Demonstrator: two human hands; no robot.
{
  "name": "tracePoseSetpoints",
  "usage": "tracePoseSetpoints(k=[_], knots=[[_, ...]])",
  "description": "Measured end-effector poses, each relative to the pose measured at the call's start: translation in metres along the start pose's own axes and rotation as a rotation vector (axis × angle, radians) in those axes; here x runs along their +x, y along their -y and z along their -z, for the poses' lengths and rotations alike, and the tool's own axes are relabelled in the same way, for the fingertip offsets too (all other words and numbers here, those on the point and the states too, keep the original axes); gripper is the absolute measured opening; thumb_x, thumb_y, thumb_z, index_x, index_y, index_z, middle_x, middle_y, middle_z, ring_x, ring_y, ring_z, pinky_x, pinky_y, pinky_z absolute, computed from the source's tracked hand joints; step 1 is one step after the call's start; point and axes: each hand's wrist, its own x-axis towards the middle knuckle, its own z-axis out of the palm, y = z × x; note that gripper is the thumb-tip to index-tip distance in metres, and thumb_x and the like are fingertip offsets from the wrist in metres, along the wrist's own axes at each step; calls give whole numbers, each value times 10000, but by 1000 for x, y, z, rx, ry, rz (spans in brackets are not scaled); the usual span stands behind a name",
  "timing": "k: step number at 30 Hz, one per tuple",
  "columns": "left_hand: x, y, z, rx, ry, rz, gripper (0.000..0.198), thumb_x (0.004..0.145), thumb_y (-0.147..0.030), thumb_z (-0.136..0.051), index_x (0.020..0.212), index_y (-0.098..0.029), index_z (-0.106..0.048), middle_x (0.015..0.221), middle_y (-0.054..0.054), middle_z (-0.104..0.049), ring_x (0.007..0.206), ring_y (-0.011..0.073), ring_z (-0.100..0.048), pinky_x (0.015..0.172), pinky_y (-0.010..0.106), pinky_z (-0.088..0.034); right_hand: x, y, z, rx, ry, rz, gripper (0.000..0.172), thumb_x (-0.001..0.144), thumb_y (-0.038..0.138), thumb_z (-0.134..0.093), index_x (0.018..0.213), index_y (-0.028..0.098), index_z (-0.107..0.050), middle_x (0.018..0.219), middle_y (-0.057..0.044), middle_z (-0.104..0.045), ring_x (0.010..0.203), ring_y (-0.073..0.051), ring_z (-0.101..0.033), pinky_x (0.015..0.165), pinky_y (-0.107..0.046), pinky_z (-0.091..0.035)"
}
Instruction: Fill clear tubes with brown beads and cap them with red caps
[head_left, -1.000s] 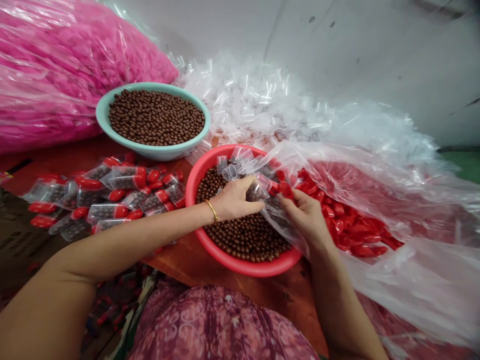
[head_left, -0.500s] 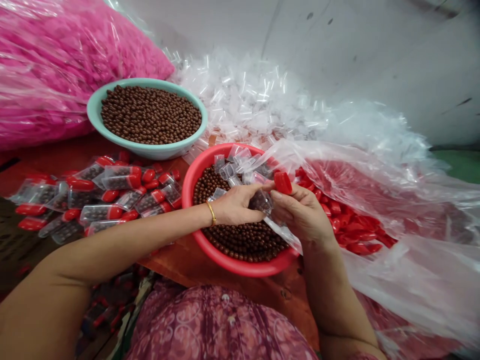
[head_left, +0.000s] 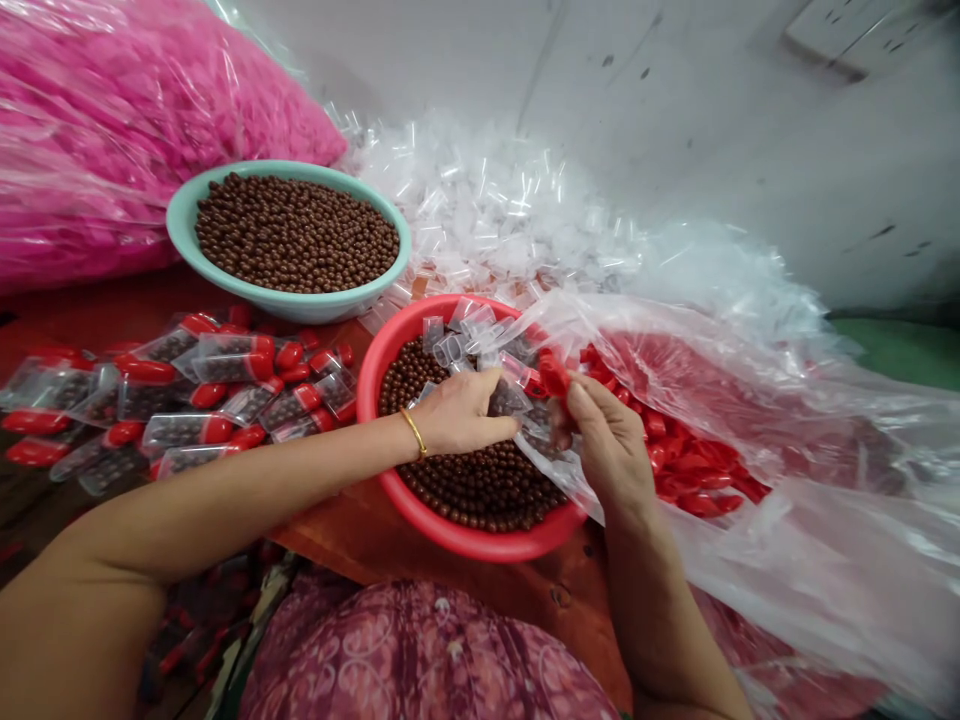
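My left hand [head_left: 466,412], with a gold bangle at the wrist, is over the red basin [head_left: 480,545] of brown balls [head_left: 487,490]. Its thumb and fingers close round a clear container [head_left: 510,397] with dark balls inside. Just to the right, my right hand [head_left: 606,425] pinches a red cap [head_left: 553,373] between thumb and fingers, near that container. Empty clear containers [head_left: 450,350] lie on the balls at the back of the basin. The edge of a clear plastic bag [head_left: 555,465] hangs over the basin's right side, below my right hand.
A light green basin [head_left: 292,300] of brown balls stands at the back left, before a bag of pink pieces [head_left: 150,130]. Filled red-capped containers [head_left: 187,400] lie left. Clear containers [head_left: 510,200] are heaped behind; red caps [head_left: 697,460] spill from the bag at right.
My right hand has moved slightly down and away from my left, and the red cap it holds has tilted. The view has shifted a little. My left hand still holds the clear container.
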Motion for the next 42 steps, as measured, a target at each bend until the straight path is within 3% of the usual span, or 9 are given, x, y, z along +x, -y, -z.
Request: tracePoseSetpoints(k=[3, 7, 9, 17, 27, 31, 36, 39, 42], knots=[[-2, -2, 1, 126, 2, -6, 229, 717, -291, -565, 902, -155, -564, 784, 38, -651, 717, 190, -603, 687, 310, -469, -4, -3, -3, -209, -50, 148, 327, 859, 415, -531, 1062, 203, -675, 592, 31, -545, 480, -88, -481, 481, -225, -426], [-4, -3, 1, 209, -4, 9, 267, 731, -306, -550, 942, -143, -556, 807, 62, -661, 739, 209, -618, 693, 319, -477, -7, -7, -13, -426, -73, 402, 313, 885, 281, -498, 1142, 203, -658, 880, -52, -701, 765, -153, -646, 726, -288, -519], [-4, -3, 1, 231, 8, 11, 268, 735, -307, -542, 945, -141, -549, 818, 70, -664, 745, 212, -620, 692, 320, -480, -8, -9, -15, -502, -95, 485, 329, 885, 238, -491, 1174, 203, -645, 890, -70, -708, 816, -169, -656, 756, -295, -519], [-7, -5, 1, 326, 16, 0, 215, 748, -303, -496, 901, -154, -518, 735, 59, -647, 690, 214, -621, 621, 301, -458, -13, -9, -7, -607, -36, 525, 346, 888, 209, -479, 1197, 224, -634, 717, -39, -652, 613, -135, -589, 592, -253, -488], [-10, -8, 2, 387, 72, -20, 234, 769, -330, -467, 896, -141, -520, 694, 68, -638, 660, 222, -615, 610, 309, -458, -16, -17, 1, -840, -66, 767, 358, 855, 143, -519, 1190, 182, -639, 568, 3, -556, 501, -93, -499, 518, -202, -412], [-10, -9, 3, 385, 89, -32, 231, 760, -329, -477, 889, -144, -527, 710, 70, -646, 672, 221, -619, 622, 313, -467, -16, -14, 2, -870, -15, 759, 346, 855, 161, -520, 1176, 190, -646, 571, -3, -586, 491, -86, -511, 514, -194, -426], [-12, -7, 4, 411, 107, -4, 235, 758, -319, -472, 902, -142, -527, 722, 81, -658, 680, 236, -629, 625, 328, -477, -18, -14, -8, -645, 33, 768, 404, 866, 128, -482, 1253, 182, -583, 740, -53, -701, 604, -119, -622, 581, -221, -503], [-12, -5, 4, 440, 114, -30, 239, 743, -320, -499, 906, -148, -534, 731, 78, -662, 696, 242, -639, 635, 332, -483, -21, -16, -5, -571, 87, 666, 366, 860, 179, -498, 1203, 193, -628, 804, -68, -723, 646, -144, -651, 604, -251, -519], [-8, -6, 0, 453, 89, -96, 239, 722, -332, -542, 891, -163, -552, 725, 51, -664, 707, 219, -647, 639, 296, -480, -22, -14, 3, -483, 46, 515, 287, 872, 293, -498, 1048, 209, -708, 680, -41, -685, 567, -149, -619, 549, -266, -488]])
